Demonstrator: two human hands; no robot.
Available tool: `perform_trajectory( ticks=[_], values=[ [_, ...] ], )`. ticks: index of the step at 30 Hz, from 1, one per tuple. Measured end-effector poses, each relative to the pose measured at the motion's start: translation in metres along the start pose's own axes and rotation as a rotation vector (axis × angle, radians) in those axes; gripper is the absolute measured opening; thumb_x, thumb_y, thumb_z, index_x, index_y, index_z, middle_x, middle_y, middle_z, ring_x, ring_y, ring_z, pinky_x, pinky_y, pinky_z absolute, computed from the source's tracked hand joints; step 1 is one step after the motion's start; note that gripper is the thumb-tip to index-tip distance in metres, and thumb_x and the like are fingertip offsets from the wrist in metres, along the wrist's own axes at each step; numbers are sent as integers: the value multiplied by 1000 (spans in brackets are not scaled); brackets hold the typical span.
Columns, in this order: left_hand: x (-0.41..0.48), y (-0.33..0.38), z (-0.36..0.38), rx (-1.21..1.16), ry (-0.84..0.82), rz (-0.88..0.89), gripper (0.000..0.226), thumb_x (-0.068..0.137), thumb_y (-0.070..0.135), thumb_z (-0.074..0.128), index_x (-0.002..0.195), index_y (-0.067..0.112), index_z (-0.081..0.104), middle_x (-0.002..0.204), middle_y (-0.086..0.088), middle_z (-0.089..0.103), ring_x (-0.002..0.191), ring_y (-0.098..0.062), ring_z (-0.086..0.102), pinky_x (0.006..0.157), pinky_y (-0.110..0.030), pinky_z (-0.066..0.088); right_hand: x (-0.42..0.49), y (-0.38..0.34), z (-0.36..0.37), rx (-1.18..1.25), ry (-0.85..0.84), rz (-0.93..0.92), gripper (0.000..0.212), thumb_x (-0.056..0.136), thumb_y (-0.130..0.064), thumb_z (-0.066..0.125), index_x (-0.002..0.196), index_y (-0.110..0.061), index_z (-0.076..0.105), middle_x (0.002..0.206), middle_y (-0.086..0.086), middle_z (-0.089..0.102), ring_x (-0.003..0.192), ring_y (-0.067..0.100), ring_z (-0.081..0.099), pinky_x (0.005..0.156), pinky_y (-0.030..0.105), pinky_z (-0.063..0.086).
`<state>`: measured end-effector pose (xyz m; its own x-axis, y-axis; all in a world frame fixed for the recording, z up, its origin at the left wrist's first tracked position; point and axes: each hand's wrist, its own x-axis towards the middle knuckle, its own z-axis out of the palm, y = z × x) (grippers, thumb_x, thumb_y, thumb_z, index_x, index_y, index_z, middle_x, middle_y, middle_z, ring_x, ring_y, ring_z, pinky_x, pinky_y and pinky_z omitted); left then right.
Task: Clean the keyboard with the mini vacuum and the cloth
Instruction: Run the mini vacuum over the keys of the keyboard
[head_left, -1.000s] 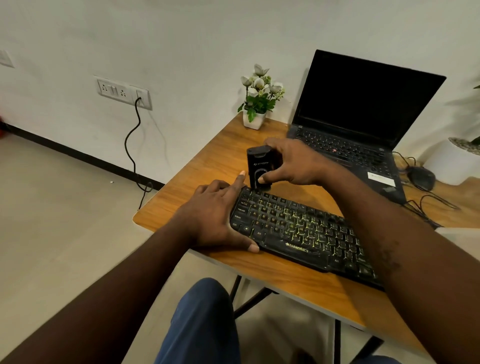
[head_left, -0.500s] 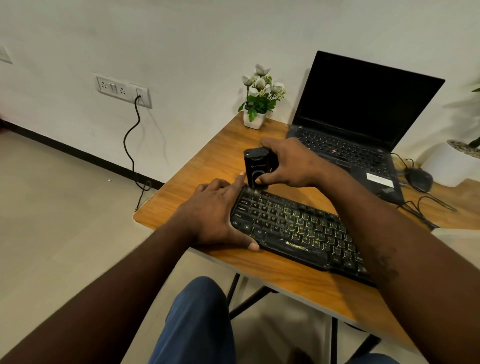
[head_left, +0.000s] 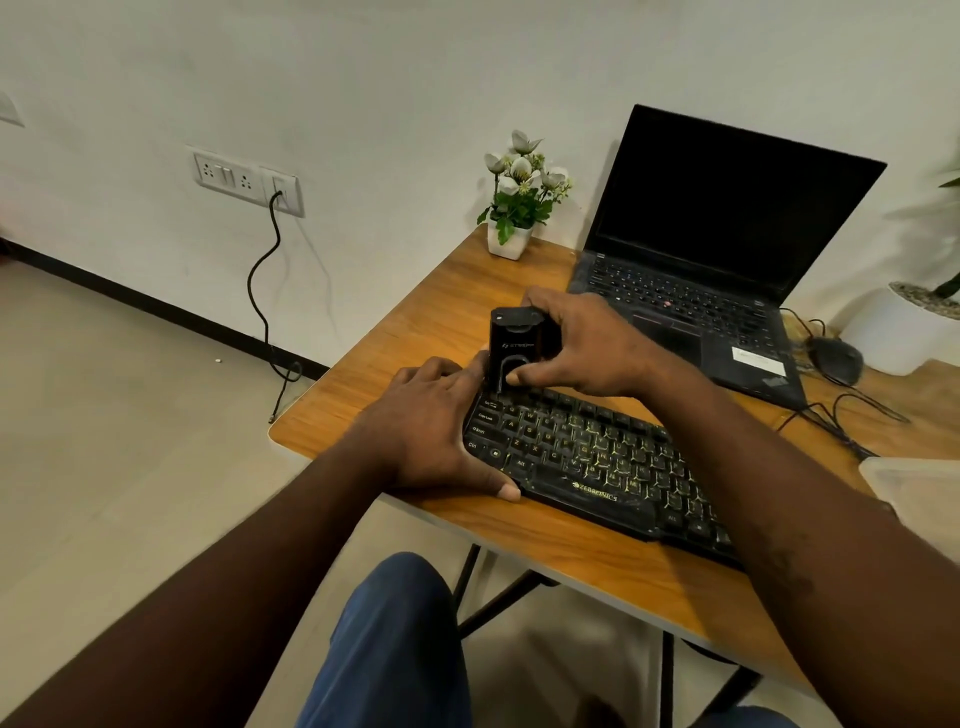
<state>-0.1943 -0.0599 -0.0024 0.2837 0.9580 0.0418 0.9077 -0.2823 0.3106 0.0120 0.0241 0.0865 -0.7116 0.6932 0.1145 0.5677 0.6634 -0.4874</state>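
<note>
A black backlit keyboard (head_left: 587, 457) lies on the wooden table (head_left: 415, 364), slanting from near left to right. A small black mini vacuum (head_left: 511, 345) stands upright on the keyboard's far left corner. My right hand (head_left: 587, 343) grips the vacuum from the right side, thumb on its front. My left hand (head_left: 431, 431) lies flat over the keyboard's left end, thumb along the near edge and fingertips touching the vacuum's base. No cloth shows in this view.
An open black laptop (head_left: 717, 270) sits behind the keyboard, a small flower pot (head_left: 511, 228) to its left. A black mouse (head_left: 836, 358) with cables lies at the right, near a white planter (head_left: 904, 327). A pale container (head_left: 919, 493) sits at the right edge.
The mini vacuum and my right hand have slid a little left along the top row toward the keyboard's far left corner. My left hand has stayed on the keyboard's left end.
</note>
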Motion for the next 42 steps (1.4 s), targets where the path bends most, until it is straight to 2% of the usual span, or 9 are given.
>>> perform_trajectory(
  ticks=[3, 8, 12, 17, 20, 25, 29, 33, 42],
  values=[
    [1, 0, -1, 23, -3, 11, 140, 50, 106, 52, 158, 31, 6, 159, 2, 40, 147, -17, 24, 121, -44, 21, -7, -1, -3, 114, -136, -2, 41, 76, -19, 90, 103, -15, 59, 97, 2, 69, 84, 17, 69, 68, 31, 57],
    [2, -2, 3, 17, -32, -15, 153, 47, 109, 48, 158, 32, -24, 166, -1, 28, 150, -23, 20, 124, -47, 19, -14, 9, -5, -57, 84, 58, 43, 77, -23, 89, 107, -19, 57, 97, -7, 67, 89, 9, 68, 71, 29, 59],
    [1, -2, 1, 18, -32, -5, 153, 49, 109, 48, 159, 30, -24, 166, -1, 29, 150, -21, 19, 123, -46, 19, -20, 5, -10, 47, -81, 45, 39, 77, -22, 89, 101, -20, 58, 96, -3, 67, 81, 8, 66, 65, 24, 55],
    [0, -1, 1, 23, -21, 12, 150, 52, 106, 50, 160, 29, -22, 166, 0, 29, 149, -20, 20, 123, -45, 18, -15, 3, -5, -121, 101, 60, 41, 77, -22, 88, 105, -18, 57, 94, -8, 66, 85, 9, 66, 67, 28, 57],
    [-1, 0, 0, 25, -13, 17, 151, 51, 107, 48, 161, 28, -17, 164, 1, 32, 148, -18, 21, 123, -44, 19, -17, 1, -4, -38, -16, 49, 38, 77, -22, 88, 101, -22, 58, 94, -7, 67, 82, 6, 65, 63, 22, 53],
    [0, -1, 1, 20, -21, 11, 150, 51, 107, 49, 160, 30, -20, 166, 1, 29, 149, -20, 20, 123, -46, 18, -18, 5, -5, -108, 86, 91, 40, 78, -25, 87, 105, -20, 58, 95, -9, 66, 87, 8, 66, 67, 28, 58],
    [0, -1, 1, 11, -12, 11, 151, 50, 107, 49, 161, 31, -17, 164, 2, 33, 147, -18, 21, 122, -43, 20, -21, 1, -3, -16, -31, 61, 37, 78, -24, 88, 101, -23, 59, 95, -5, 69, 82, 8, 67, 67, 26, 56],
    [-1, 0, 0, 20, -20, 17, 150, 53, 105, 52, 161, 29, -20, 166, 1, 29, 149, -19, 19, 122, -43, 17, -25, 6, -8, -92, 77, 84, 38, 79, -23, 87, 102, -22, 57, 95, -7, 67, 86, 8, 66, 75, 37, 59],
    [-1, -2, 1, 16, -20, 15, 150, 53, 106, 51, 161, 30, -20, 166, 1, 29, 149, -19, 19, 123, -44, 18, -49, 22, -11, -33, 35, 67, 40, 77, -21, 90, 95, -24, 54, 88, -5, 69, 78, 6, 67, 68, 40, 59]
  ],
)
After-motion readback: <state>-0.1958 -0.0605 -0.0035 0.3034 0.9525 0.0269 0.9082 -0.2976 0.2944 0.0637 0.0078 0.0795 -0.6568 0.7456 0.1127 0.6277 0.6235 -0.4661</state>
